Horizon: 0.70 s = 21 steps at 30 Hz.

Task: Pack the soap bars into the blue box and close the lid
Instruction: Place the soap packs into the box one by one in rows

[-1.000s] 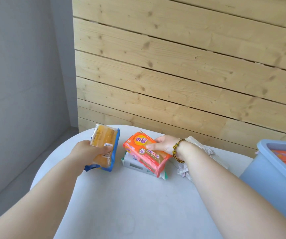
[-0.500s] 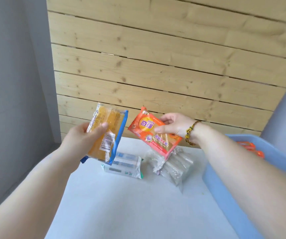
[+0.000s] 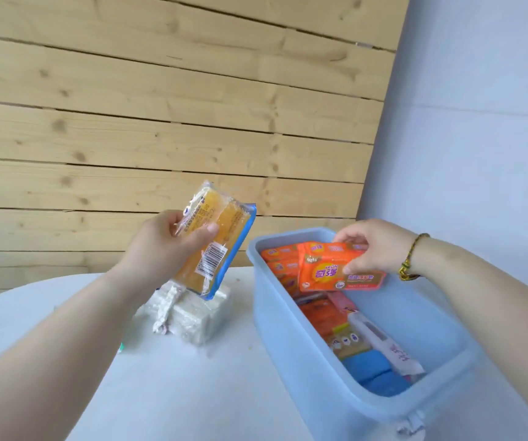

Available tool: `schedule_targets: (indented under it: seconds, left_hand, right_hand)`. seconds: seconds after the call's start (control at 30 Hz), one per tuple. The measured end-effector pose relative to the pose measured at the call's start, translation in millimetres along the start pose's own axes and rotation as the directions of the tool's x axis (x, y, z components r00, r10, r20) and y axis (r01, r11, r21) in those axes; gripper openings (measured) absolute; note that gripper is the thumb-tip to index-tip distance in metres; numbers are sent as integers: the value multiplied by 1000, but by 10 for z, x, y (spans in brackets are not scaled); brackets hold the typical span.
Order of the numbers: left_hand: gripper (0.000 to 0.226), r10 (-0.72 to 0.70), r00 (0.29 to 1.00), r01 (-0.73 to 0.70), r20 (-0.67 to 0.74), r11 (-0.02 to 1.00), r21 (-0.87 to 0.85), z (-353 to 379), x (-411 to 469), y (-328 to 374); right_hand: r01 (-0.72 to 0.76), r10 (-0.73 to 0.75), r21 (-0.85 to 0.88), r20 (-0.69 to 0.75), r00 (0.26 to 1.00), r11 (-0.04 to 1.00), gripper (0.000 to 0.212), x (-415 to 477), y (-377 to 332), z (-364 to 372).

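White table point(image 3: 192, 393), plank wall behind. Left hand point(image 3: 161, 246) clamping yellow soap pack point(image 3: 215, 246) mid-frame; right hand point(image 3: 374, 246) pinching orange soap pack point(image 3: 329, 272) over blue box point(image 3: 288, 345). Probably rigid, slick wrappers; best gripped across long edges.

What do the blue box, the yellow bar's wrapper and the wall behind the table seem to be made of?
Blue box: looks like matte, slightly translucent plastic; contents glow through its wall. Yellow bar's wrapper: clear glossy film, crinkled, with a printed barcode label. Wall: unfinished pale wood planks, with visible knots and grain.
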State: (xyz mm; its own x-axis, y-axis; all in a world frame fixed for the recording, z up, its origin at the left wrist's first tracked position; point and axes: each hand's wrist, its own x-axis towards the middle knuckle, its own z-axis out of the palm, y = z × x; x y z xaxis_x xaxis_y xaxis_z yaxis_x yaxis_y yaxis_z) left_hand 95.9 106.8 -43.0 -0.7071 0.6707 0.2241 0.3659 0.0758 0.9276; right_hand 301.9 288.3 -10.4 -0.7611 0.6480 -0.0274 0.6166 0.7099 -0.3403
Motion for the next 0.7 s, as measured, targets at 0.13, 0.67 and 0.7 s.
schedule_targets:
  seconds: [0.13, 0.67, 0.7]
  left_hand:
    - [18, 31, 998, -31, 62, 999, 7, 349, 77, 214]
    - [18, 55, 988, -63, 143, 997, 54, 782, 250, 354]
    - [18, 63, 988, -71, 143, 996, 52, 787, 253, 362]
  right_hand:
    - [78, -69, -211, 49, 996, 974, 55, 154, 155, 361]
    - [130, -172, -293, -123, 977, 947, 37, 259, 164, 662]
    - [96, -134, -288, -118, 984, 953, 34, 257, 174, 662]
